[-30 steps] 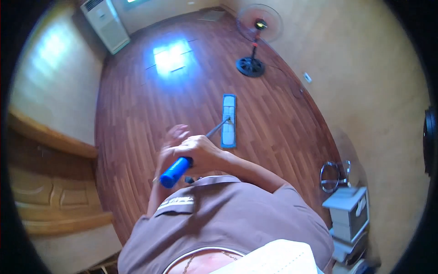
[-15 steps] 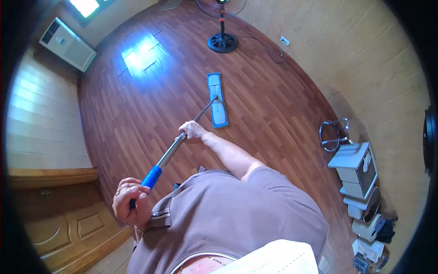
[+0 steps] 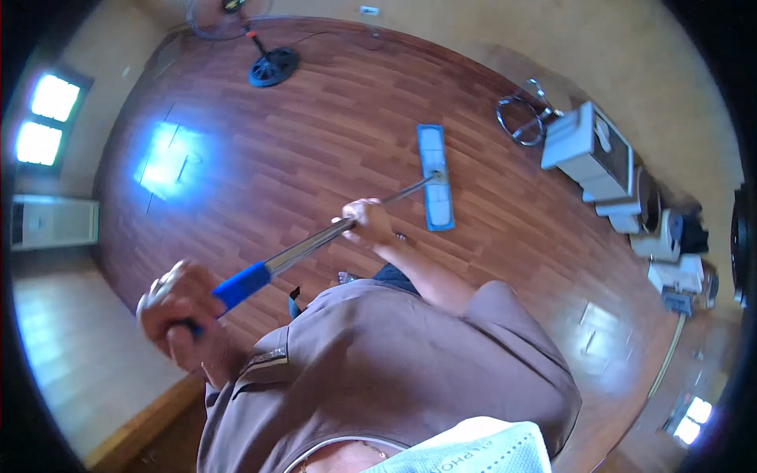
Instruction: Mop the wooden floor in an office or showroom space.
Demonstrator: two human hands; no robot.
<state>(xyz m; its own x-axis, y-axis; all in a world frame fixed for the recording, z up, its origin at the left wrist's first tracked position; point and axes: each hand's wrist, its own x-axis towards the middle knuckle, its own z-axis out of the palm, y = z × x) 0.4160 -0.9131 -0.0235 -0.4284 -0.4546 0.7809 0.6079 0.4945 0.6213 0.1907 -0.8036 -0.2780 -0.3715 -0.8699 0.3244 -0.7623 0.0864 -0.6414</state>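
Note:
A flat mop lies with its long pale blue head [image 3: 431, 150] against the wooden floor. Its metal pole [image 3: 307, 246] slants from there toward the lower left, ending in a blue grip [image 3: 241, 287]. My left hand [image 3: 183, 315], a little blurred, is wrapped round the top end of that grip. Farther down, my right hand [image 3: 367, 224] closes around the pole, with the arm stretched forward in front of my body.
At the upper left stands a fan on a round black base [image 3: 274, 67]. Along the right wall are a metal-framed stool [image 3: 520, 120], a white cabinet [image 3: 569, 146] and several boxes. A wooden ledge [image 3: 142, 426] runs at the lower left; my foot [image 3: 347, 277] shows below the pole.
My view has turned to the right, so the fan and wall items sit farther left. The mop head has swung right with the pole lower and flatter. Both hands keep their hold.

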